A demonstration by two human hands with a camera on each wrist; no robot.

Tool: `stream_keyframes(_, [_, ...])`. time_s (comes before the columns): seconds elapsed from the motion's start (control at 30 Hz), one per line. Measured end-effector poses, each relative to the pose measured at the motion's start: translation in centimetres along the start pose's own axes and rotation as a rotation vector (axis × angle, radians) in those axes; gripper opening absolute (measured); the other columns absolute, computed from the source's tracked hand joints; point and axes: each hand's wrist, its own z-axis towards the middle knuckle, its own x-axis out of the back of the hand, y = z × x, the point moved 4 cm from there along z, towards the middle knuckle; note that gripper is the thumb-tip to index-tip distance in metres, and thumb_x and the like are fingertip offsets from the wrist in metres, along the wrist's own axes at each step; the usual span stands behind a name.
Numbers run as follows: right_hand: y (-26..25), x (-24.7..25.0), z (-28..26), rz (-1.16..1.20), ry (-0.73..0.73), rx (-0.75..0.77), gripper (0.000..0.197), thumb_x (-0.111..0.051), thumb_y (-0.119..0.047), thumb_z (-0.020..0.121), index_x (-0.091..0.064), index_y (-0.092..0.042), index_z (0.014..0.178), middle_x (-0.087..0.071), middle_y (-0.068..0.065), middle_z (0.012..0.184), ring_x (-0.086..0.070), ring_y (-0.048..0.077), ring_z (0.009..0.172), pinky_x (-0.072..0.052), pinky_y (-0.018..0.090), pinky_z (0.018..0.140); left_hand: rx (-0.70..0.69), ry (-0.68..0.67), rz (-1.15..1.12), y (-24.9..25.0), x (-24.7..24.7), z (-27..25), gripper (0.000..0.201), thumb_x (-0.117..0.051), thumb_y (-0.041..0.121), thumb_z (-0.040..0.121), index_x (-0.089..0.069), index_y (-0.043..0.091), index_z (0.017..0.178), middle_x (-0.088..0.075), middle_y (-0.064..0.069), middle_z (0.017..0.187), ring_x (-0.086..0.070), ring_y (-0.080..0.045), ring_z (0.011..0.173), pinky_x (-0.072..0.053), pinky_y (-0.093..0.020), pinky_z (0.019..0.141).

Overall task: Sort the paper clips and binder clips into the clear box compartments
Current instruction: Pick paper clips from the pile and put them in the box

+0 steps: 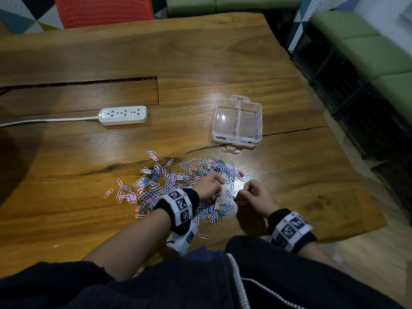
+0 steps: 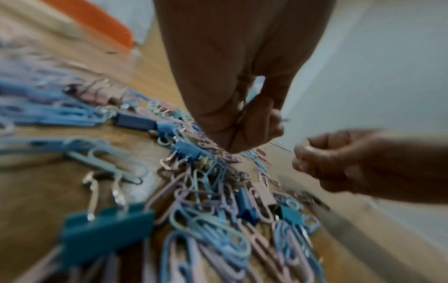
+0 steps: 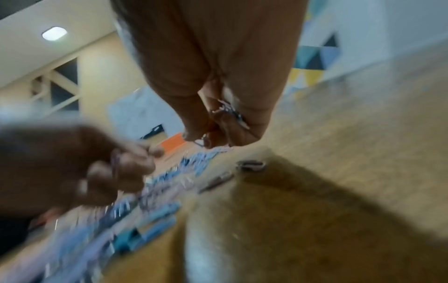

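A scattered pile of pink, lilac and blue paper clips (image 1: 169,184) mixed with small binder clips (image 2: 106,231) covers the near middle of the wooden table (image 1: 200,52). My left hand (image 1: 215,192) hovers over the pile's right part, fingers curled, pinching thin paper clips (image 2: 242,118). Just right of it, my right hand (image 1: 247,192) holds a small bunch of paper clips (image 3: 226,113) in its curled fingers. The clear box (image 1: 237,121) lies beyond the pile to the right, with a divider down its middle. I see nothing inside it.
A white power strip (image 1: 123,114) with its cord lies at the left middle. A long slot (image 1: 78,82) cuts the tabletop behind it. One stray paper clip (image 1: 202,236) sits by the near edge. A red chair (image 1: 104,11) stands at the far side.
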Motion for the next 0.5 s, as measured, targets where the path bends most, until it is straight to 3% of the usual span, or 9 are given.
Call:
stream_keyframes(0.1, [0.1, 1.3, -1.0, 0.396, -0.018, -0.085, 0.019, -0.050, 0.002, 0.086, -0.050, -0.015, 0.077, -0.051, -0.001, 0.072, -0.050, 0.010, 0.062, -0.043, 0.019, 0.058, -0.119, 0.013, 0.464, 0.4, -1.7, -0.4, 0.024, -0.031, 0.008, 0.097, -0.051, 0.002, 0.109, -0.056, -0.013, 0.102, -0.056, -0.023, 0.091, -0.043, -0.031, 0.074])
stream_keyframes(0.2, [0.8, 2.0, -1.3, 0.632, -0.042, -0.164, 0.025, -0.038, 0.004, 0.092, -0.056, -0.012, 0.086, -0.054, -0.004, 0.058, -0.042, 0.008, 0.050, -0.034, 0.018, 0.047, -0.211, 0.077, 0.849, 0.1, -3.0, -0.5, 0.043, -0.044, 0.044, 0.092, -0.049, 0.005, 0.109, -0.057, -0.015, 0.109, -0.057, -0.030, 0.100, -0.046, -0.036, 0.081])
stream_keyframes(0.27, [1.8, 2.0, -1.2, 0.696, -0.059, -0.226, 0.028, -0.032, 0.001, 0.094, -0.057, -0.009, 0.085, -0.049, 0.002, 0.055, -0.039, 0.010, 0.050, -0.033, 0.016, 0.043, -0.196, 0.095, 1.044, -0.4, -3.6, -0.2, 0.062, -0.055, 0.055, 0.082, -0.043, 0.008, 0.120, -0.052, -0.012, 0.120, -0.053, -0.028, 0.108, -0.047, -0.040, 0.087])
stream_keyframes(0.33, [2.7, 2.0, -1.1, 0.793, -0.063, -0.290, 0.028, -0.030, -0.004, 0.095, -0.055, -0.005, 0.081, -0.043, 0.007, 0.061, -0.040, 0.013, 0.050, -0.036, 0.016, 0.039, -0.192, 0.121, 1.113, -0.5, -4.0, 0.0, 0.067, -0.058, 0.052, 0.081, -0.038, 0.007, 0.127, -0.049, -0.012, 0.126, -0.052, -0.029, 0.114, -0.047, -0.041, 0.089])
stream_keyframes(0.4, [3.2, 1.9, -1.3, 0.838, -0.050, -0.316, 0.028, -0.032, -0.011, 0.096, -0.051, -0.006, 0.076, -0.044, 0.007, 0.063, -0.041, 0.013, 0.050, -0.037, 0.017, 0.040, -0.211, 0.147, 1.094, -0.4, -4.3, 0.3, 0.055, -0.054, 0.042, 0.087, -0.039, 0.005, 0.125, -0.051, -0.013, 0.125, -0.052, -0.029, 0.114, -0.046, -0.041, 0.088])
stream_keyframes(0.5, [3.6, 1.9, -1.3, 0.522, 0.020, -0.272, 0.028, -0.048, -0.022, 0.092, -0.046, -0.014, 0.065, -0.045, 0.001, 0.061, -0.040, 0.012, 0.053, -0.034, 0.023, 0.050, -0.228, 0.158, 1.119, -0.4, -4.0, 0.7, 0.036, -0.045, 0.029, 0.095, -0.042, 0.004, 0.120, -0.054, -0.015, 0.123, -0.055, -0.031, 0.111, -0.047, -0.042, 0.085])
